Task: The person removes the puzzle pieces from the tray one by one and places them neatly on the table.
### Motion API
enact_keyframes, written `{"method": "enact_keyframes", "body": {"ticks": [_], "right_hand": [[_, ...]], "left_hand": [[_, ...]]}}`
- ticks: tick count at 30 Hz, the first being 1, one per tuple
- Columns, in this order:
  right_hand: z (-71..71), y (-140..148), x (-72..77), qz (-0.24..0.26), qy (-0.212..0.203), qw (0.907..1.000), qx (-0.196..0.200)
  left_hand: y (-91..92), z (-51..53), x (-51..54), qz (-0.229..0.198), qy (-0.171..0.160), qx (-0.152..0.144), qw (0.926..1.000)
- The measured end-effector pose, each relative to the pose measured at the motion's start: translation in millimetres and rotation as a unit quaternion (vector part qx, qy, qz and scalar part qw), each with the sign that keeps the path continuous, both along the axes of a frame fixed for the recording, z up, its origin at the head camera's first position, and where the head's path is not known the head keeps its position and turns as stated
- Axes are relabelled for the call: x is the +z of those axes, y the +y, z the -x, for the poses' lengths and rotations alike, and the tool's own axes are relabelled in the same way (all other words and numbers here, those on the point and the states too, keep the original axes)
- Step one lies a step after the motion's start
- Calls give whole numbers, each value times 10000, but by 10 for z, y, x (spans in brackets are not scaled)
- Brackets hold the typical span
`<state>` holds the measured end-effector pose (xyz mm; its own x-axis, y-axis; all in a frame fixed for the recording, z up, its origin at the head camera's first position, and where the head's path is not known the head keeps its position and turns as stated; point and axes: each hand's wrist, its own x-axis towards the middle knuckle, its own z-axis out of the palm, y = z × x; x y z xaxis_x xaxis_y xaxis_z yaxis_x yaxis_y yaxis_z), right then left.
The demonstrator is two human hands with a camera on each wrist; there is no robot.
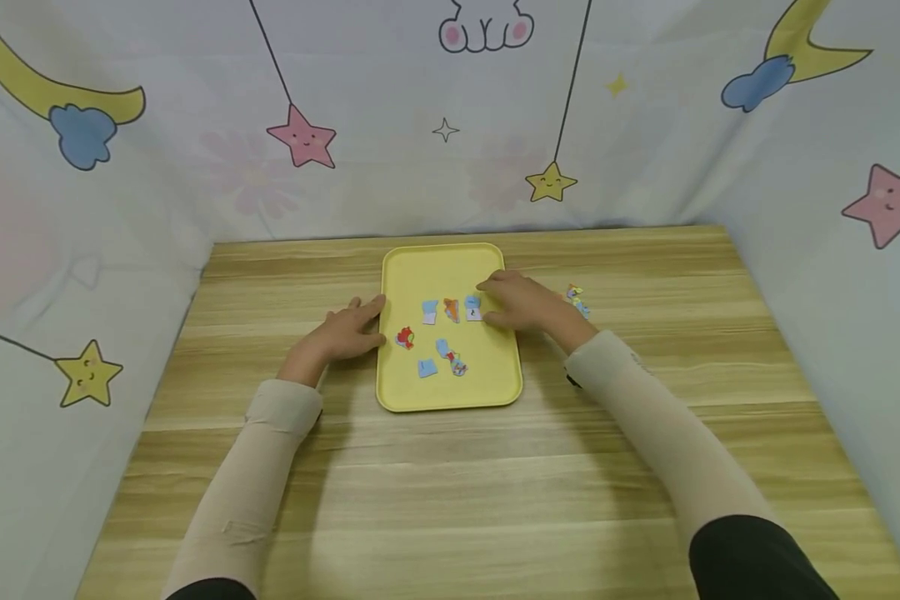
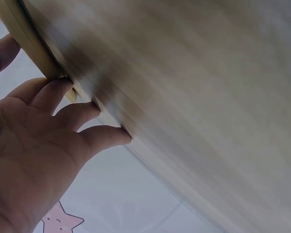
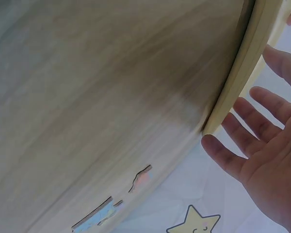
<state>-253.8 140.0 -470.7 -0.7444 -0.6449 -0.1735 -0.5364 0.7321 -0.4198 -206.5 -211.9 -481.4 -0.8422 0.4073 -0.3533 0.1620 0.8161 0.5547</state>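
A yellow tray (image 1: 487, 387) lies on the wooden table with several small printed cutout pieces, perhaps puzzle pieces, on it. Blue-and-white pieces (image 1: 430, 312) flank an orange piece (image 1: 451, 311) in a row. Lower down are a red piece (image 1: 405, 337), a blue piece (image 1: 427, 368) and a multicoloured one (image 1: 458, 365). My left hand (image 1: 342, 332) touches the tray's left rim with thumb and fingers spread, some fingertips on the table. Over the tray's right side reaches my right hand (image 1: 523, 302), fingers loosely extended near a blue-and-white piece (image 1: 472, 303); nothing shows in its grasp.
More colourful cutout pieces (image 1: 576, 298) lie on the table (image 1: 450, 500) right of the tray, partly hidden behind the right hand. A white cloth (image 1: 390, 183) printed with stars and moons hangs around the back and sides.
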Motion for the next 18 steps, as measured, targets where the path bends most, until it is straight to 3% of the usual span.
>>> {"method": "enact_keyframes", "body": {"ticks": [18], "right_hand": [[19,-218,-86,-427,347,9984,136]], "left_hand": [[-27,9,-20,-16,0,2,10000]]}}
